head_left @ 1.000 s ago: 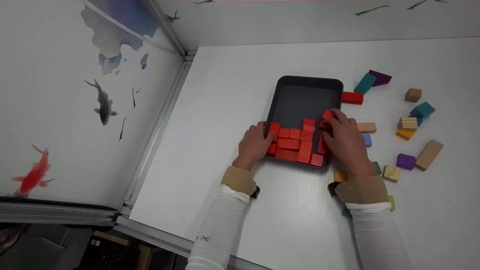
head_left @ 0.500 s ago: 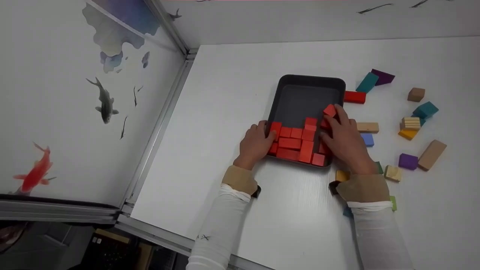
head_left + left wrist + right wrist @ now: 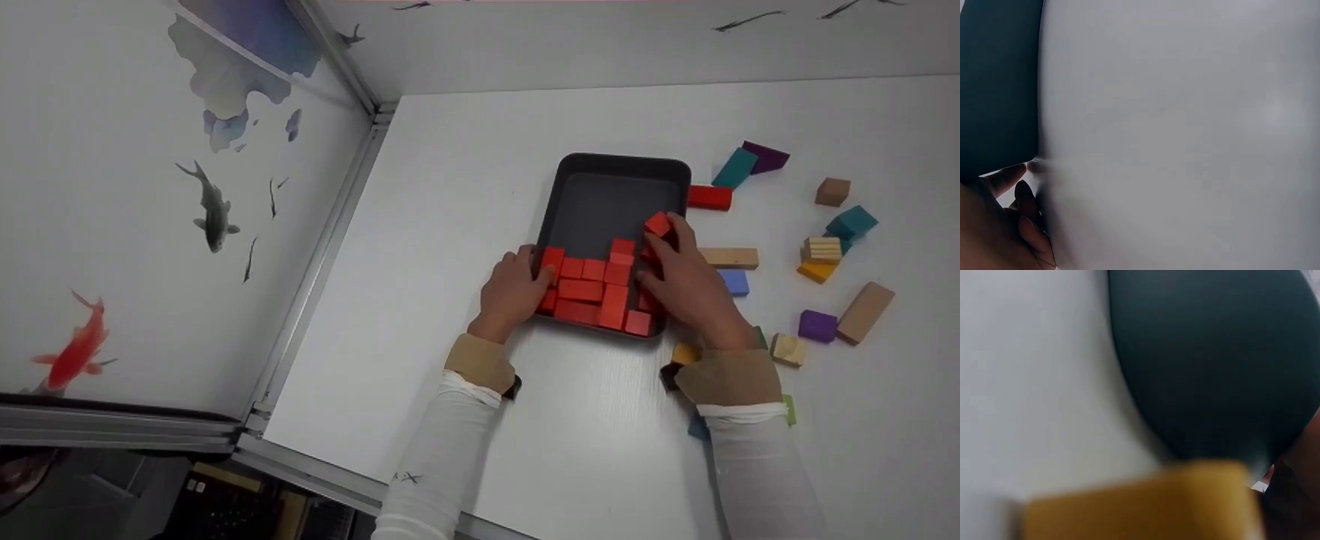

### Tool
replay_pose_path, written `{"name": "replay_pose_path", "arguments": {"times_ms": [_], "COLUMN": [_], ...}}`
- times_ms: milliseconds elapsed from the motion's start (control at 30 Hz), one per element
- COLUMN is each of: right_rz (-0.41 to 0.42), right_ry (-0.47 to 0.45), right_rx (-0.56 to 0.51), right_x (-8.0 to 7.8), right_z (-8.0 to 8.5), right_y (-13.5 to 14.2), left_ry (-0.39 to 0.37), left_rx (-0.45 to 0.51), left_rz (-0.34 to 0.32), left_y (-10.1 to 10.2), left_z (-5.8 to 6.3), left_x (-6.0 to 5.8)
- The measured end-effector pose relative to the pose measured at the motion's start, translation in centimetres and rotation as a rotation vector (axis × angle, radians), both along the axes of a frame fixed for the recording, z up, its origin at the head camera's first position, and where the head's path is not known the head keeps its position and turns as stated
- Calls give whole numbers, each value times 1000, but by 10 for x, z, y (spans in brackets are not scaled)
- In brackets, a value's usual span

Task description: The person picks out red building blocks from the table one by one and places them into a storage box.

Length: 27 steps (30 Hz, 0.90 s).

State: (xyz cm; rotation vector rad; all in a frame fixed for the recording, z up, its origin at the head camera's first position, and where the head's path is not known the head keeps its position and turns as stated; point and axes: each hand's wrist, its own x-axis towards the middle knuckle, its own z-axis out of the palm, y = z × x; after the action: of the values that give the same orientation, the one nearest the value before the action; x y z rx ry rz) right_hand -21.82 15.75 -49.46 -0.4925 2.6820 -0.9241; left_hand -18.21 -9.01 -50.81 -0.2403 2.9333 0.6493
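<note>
A dark baking tray [image 3: 611, 161] lies on the white table, its near half packed with red blocks [image 3: 581, 289]. At the tray's left side my left hand [image 3: 512, 292] grips the wall, thumb over the rim beside a red block and fingers outside. In the left wrist view its fingers [image 3: 1033, 233] curl below the tray wall [image 3: 996, 84]. My right hand [image 3: 690, 289] reaches over the right rim and holds a small red block [image 3: 658, 223] at its fingertips, set at an angle. More red blocks under that hand are partly hidden.
A red block [image 3: 709, 197] lies just outside the right rim. Further right are scattered blocks: teal [image 3: 735, 166], purple [image 3: 817, 326], light wood [image 3: 727, 258] and others. A yellow block [image 3: 1145, 503] shows close to the right wrist camera. A panel wall [image 3: 322, 202] stands at left.
The small red block at my right fingertips has turned to an angle and moved slightly away from me. My left hand stays on the tray's left wall.
</note>
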Motion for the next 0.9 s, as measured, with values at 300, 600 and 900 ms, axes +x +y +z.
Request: {"name": "replay_pose_path", "arguments": {"times_ms": [300,600,900], "right_rz": [-2,35,43], "right_ry": [41,133,65], "right_rx": [108,210,157], "right_x": [4,4,4], "right_z": [2,1,5], "right_y": [-2,-2,-4], "left_ry": [-6,-4,-5], "left_rx": [-6,-17,-12], "left_rz": [-12,-7,-1], "left_y": [4,4,0], "left_z": [-4,-4,0], "left_x": [0,-2,-2]}}
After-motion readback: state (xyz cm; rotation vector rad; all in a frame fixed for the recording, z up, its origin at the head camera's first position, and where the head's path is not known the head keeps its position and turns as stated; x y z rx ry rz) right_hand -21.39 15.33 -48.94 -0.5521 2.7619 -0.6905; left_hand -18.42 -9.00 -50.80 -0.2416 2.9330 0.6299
